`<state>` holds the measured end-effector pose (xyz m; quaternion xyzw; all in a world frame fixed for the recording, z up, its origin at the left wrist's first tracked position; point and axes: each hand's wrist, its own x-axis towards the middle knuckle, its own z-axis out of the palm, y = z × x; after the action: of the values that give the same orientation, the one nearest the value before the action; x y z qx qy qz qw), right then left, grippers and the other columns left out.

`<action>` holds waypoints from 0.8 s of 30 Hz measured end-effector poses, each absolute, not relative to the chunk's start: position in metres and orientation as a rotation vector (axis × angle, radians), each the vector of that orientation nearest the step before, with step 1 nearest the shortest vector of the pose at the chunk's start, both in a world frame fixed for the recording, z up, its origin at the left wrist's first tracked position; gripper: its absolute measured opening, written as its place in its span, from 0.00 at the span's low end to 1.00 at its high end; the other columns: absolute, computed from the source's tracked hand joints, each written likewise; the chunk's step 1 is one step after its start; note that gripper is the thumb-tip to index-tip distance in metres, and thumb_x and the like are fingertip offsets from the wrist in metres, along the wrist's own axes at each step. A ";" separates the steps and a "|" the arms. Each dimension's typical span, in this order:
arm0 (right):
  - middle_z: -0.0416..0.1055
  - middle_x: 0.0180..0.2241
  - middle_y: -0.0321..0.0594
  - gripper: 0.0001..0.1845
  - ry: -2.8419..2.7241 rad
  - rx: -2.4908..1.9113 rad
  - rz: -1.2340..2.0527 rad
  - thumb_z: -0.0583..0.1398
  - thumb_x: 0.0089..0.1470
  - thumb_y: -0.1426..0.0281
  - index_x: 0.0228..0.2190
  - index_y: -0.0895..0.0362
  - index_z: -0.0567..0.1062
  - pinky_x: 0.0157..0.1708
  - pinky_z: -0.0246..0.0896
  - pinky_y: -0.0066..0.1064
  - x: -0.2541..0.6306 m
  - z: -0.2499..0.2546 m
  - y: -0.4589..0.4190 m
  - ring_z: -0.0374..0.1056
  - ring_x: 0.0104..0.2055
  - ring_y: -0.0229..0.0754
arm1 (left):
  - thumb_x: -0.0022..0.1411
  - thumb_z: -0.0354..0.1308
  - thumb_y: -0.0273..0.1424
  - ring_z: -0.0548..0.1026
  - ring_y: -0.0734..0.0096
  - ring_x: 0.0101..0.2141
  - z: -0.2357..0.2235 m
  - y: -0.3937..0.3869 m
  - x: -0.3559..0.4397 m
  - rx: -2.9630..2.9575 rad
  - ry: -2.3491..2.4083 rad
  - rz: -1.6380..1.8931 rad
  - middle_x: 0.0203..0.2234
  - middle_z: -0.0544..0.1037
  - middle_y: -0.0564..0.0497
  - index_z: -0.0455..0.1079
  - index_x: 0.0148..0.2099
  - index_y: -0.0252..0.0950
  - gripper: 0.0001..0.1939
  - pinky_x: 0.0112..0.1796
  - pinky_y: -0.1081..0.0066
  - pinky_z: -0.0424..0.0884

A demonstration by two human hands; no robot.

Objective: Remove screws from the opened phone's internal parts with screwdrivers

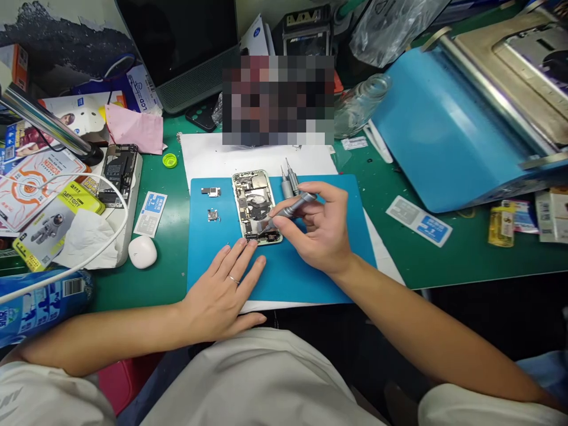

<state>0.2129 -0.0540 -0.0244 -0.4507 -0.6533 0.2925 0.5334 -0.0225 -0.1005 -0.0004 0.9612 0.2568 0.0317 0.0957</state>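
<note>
"Your hands?"
"Nearest, my left hand point(222, 290) lies palm-down and spread, holding nothing, reaching the near end of the phone point(255, 207). Beyond, my right grip point(323, 229) pinches a slanted screwdriver point(293, 207)."
"Which step?"
"Screwdriver work on the opened phone, lying on the blue mat point(288, 284), I judge. Next calls for a steady, well-seated tip."

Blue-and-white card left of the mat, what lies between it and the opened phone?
Between the card and the opened phone, the head view shows green tabletop, then two small metallic components on the blue mat.
</note>
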 end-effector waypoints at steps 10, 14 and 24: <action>0.76 0.37 0.37 0.24 -1.550 -1.065 0.697 0.64 0.63 0.70 0.55 0.47 0.60 0.35 0.78 0.38 0.213 -0.026 -0.054 0.79 0.37 0.44 | 0.72 0.51 0.55 0.43 0.35 0.73 -0.001 -0.099 -0.024 2.828 0.792 0.058 0.73 0.48 0.28 0.49 0.75 0.27 0.45 0.69 0.43 0.44; 0.76 0.37 0.37 0.24 -1.548 -1.049 0.676 0.64 0.63 0.70 0.55 0.47 0.60 0.35 0.78 0.39 0.213 -0.026 -0.055 0.78 0.37 0.44 | 0.72 0.51 0.55 0.41 0.35 0.73 0.000 -0.099 -0.023 2.818 0.794 0.029 0.74 0.46 0.27 0.49 0.75 0.27 0.45 0.68 0.41 0.42; 0.75 0.37 0.37 0.23 -1.552 -1.072 0.674 0.63 0.64 0.68 0.54 0.46 0.59 0.35 0.79 0.39 0.214 -0.024 -0.054 0.79 0.37 0.44 | 0.72 0.52 0.54 0.40 0.34 0.74 0.001 -0.099 -0.023 2.798 0.785 0.032 0.74 0.45 0.27 0.51 0.75 0.32 0.42 0.68 0.39 0.42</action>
<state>0.2136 -0.0543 -0.0242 -0.4508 -0.6527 0.2835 0.5389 -0.0233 -0.0986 0.0011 0.9561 0.2684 0.0109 0.1175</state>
